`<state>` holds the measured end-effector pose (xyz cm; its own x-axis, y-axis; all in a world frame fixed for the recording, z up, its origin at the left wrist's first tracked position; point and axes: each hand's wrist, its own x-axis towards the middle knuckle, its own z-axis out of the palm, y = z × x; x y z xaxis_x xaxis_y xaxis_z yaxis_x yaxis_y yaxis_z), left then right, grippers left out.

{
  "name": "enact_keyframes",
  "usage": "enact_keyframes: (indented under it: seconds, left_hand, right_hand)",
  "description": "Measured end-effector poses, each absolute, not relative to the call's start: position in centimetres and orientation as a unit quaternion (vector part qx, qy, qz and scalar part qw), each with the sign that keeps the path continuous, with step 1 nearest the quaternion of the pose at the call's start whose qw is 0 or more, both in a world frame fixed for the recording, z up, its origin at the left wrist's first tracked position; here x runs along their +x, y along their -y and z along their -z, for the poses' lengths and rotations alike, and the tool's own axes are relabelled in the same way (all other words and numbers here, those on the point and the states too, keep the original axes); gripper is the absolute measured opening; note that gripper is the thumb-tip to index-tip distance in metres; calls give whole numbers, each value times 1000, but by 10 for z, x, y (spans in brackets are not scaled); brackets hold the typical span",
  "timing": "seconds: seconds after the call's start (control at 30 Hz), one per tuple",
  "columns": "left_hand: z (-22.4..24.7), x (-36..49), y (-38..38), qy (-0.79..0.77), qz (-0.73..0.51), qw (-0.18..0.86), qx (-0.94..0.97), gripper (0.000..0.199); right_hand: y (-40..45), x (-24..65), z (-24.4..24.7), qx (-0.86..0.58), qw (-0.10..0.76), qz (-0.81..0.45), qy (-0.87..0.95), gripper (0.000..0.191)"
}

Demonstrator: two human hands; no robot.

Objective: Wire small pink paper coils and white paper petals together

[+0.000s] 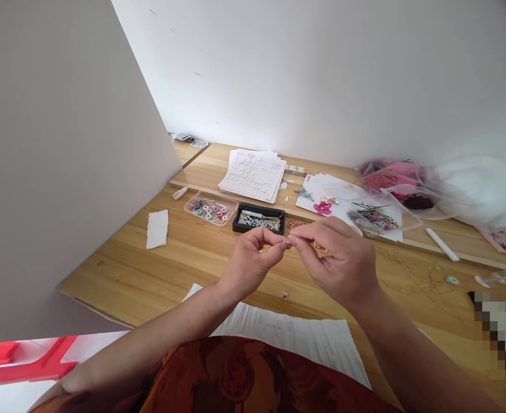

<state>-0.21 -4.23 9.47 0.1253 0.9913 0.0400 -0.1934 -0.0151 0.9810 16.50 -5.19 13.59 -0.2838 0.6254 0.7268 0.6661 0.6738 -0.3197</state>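
spanning the view, a wooden tabletop [119, 258] beside a white partition board [63, 143]. along the far edge, a stack of printed paper sheets [253, 175]. nearer, side by side and within easy reach of the hands, a clear plastic tray of coloured disc beads [211, 208] and a black tray of silver beads [259, 219]. raised above mid-tabletop, clear of the wood, left hand [248, 264] and right hand [338, 261], fingertips [286, 244] pinched closed from both sides on a tiny pale piece [289, 244], its exact kind too small to tell; held up, seemingly for a clear view.
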Motion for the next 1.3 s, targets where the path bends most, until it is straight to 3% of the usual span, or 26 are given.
enact_keyframes:
  seconds: [0.23, 0.47, 0.6, 0.73, 0.87, 0.93, 1.0, 1.13, 1.3]
  left_hand:
    - [-99, -4, 43, -380, -517, 612, 461, 21]
    - [-97, -2, 39, -361, -541, 638, 412, 21]
    - [-96, -2, 39, -365, -560, 629, 397, 22]
    - [-94, -1, 38, -388, -566, 619, 381, 21]
    - [-91, -1, 38, -414, -565, 580, 417, 17]
    - [-90, -1, 39, -425, -545, 566, 448, 17]
    - [-91, -2, 40, -423, -523, 568, 475, 19]
    - [-96, -5, 45, -391, -486, 594, 508, 22]
    - [-100, -7, 46, -355, -488, 622, 499, 20]
  right_hand:
    - [34, 167, -125, -472, 488, -221, 700, 8]
    - [29, 159, -97, -450, 513, -550, 481, 28]
    - [41, 150, -82, -436, 480, -644, 405, 34]
    - [63, 144, -77, -469, 476, -563, 485, 26]
    - [80, 146, -94, -488, 462, -269, 690, 9]
    - [81, 150, -108, -449, 452, -133, 759, 11]
    - [76, 155, -123, -418, 459, -74, 781, 13]
    - [54, 164, -142, -425, 461, -106, 772, 10]
    - [29, 171, -127, -457, 481, -316, 678, 10]
